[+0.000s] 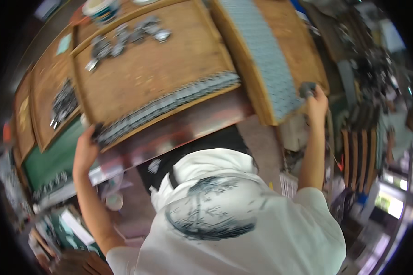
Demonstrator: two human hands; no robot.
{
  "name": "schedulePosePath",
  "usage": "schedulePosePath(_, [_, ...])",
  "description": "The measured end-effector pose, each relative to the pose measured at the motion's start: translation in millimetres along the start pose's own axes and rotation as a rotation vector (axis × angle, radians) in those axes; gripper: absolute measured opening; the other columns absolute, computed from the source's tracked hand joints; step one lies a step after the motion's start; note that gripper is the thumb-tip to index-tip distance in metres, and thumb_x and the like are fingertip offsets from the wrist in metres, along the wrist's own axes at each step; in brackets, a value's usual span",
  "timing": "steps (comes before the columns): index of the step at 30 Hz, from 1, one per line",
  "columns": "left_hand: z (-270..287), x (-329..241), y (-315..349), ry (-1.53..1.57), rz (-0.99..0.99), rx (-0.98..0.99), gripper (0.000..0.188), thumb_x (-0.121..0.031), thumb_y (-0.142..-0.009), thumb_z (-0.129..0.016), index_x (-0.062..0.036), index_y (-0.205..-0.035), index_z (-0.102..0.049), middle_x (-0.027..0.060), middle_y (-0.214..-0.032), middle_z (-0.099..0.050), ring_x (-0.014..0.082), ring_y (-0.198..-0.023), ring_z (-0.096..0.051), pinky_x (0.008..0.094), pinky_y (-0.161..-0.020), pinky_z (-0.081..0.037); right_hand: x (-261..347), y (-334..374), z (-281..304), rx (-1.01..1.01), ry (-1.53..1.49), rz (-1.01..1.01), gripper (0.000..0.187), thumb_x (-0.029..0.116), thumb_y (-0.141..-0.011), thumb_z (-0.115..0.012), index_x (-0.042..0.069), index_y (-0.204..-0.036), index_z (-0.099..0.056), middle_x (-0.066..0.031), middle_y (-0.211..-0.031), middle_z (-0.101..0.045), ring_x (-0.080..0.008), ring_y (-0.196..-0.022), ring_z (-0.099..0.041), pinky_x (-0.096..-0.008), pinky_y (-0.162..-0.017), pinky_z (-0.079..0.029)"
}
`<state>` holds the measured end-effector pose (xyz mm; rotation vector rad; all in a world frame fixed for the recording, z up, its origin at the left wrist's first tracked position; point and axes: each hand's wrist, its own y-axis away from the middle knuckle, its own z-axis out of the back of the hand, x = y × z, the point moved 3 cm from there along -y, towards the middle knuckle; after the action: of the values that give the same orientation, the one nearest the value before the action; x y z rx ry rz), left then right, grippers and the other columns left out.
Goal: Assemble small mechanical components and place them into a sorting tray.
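Note:
A wooden tray (158,68) lies tilted on the bench, with a long row of small grey metal parts (170,101) packed along its near edge. My left hand (86,151) is at the left end of this row, by the tray's near corner. Its fingers are closed round something dark, blurred by motion. Out to the right, my right hand (317,107) is raised beside the near end of a second wooden tray (266,107). Its fingers are closed on a small dark grey thing whose kind I cannot make out. Grey parts in close rows (261,50) cover a strip of that tray.
Loose metal pieces (119,39) lie in the main tray's far part. Another tray (43,105) at left holds a dark heap of parts (65,104). A white tub (101,10) stands at the back. Striped stacked boards (360,156) stand at right.

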<state>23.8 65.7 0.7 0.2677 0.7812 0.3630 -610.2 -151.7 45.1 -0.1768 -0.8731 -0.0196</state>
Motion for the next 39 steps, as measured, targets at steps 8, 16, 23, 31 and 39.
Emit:
schedulePosePath(8, [-4,5,0,0.048,-0.017,-0.016,0.062,0.014,-0.076,-0.048,0.0009,-0.136,-0.053,0.0143,-0.129,-0.061,0.0239,-0.120,-0.057,0.0296,-0.100,-0.043,-69,11,13,0.093,0.734,0.009,0.037,0.030,-0.089,-0.054,0.006,-0.115,-0.064,-0.0164,-0.117,-0.063,-0.0376,-0.117,-0.050,-0.0474,-0.099,-0.040])
schedulePosePath(16, [10,-5,29,-0.229,-0.030,-0.521,0.036,-0.005,-0.080,-0.057,-0.0057,-0.116,-0.061,0.0204,-0.116,-0.062,0.0420,-0.097,-0.060,0.0445,-0.076,-0.049,-133,5,59,0.059,0.589,0.205,0.026,0.015,-0.093,-0.056,-0.001,-0.110,-0.067,-0.0175,-0.099,-0.069,-0.0301,-0.090,-0.064,-0.0385,-0.083,-0.049])
schedulePosePath(23, [11,89,63,-0.441,0.871,-0.468,0.050,-0.043,-0.085,-0.059,-0.0077,-0.120,-0.061,0.0255,-0.110,-0.068,0.0461,-0.105,-0.063,0.0510,-0.088,-0.050,-161,-17,55,0.186,0.255,-0.080,0.033,0.013,-0.095,-0.056,-0.001,-0.125,-0.058,-0.0125,-0.110,-0.063,-0.0236,-0.095,-0.060,-0.0352,-0.086,-0.047])
schedulePosePath(31, [-10,139,69,0.228,0.667,-0.701,0.050,-0.037,-0.087,-0.059,-0.0031,-0.123,-0.060,0.0207,-0.110,-0.066,0.0356,-0.102,-0.060,0.0443,-0.085,-0.048,-138,-21,55,0.123,0.158,-0.225,0.038,0.015,-0.097,-0.057,-0.004,-0.130,-0.053,-0.0070,-0.112,-0.062,-0.0170,-0.095,-0.058,-0.0292,-0.083,-0.046])
schedulePosePath(39, [-43,8,49,1.715,-0.137,-0.441,0.042,-0.019,-0.100,-0.053,-0.0062,-0.139,-0.051,0.0026,-0.106,-0.063,0.0090,-0.085,-0.053,0.0245,-0.073,-0.043,-8,-14,-24,0.299,-0.817,-0.156,0.035,0.021,-0.103,-0.053,0.002,-0.132,-0.053,-0.0080,-0.120,-0.060,-0.0191,-0.105,-0.060,-0.0356,-0.092,-0.052])
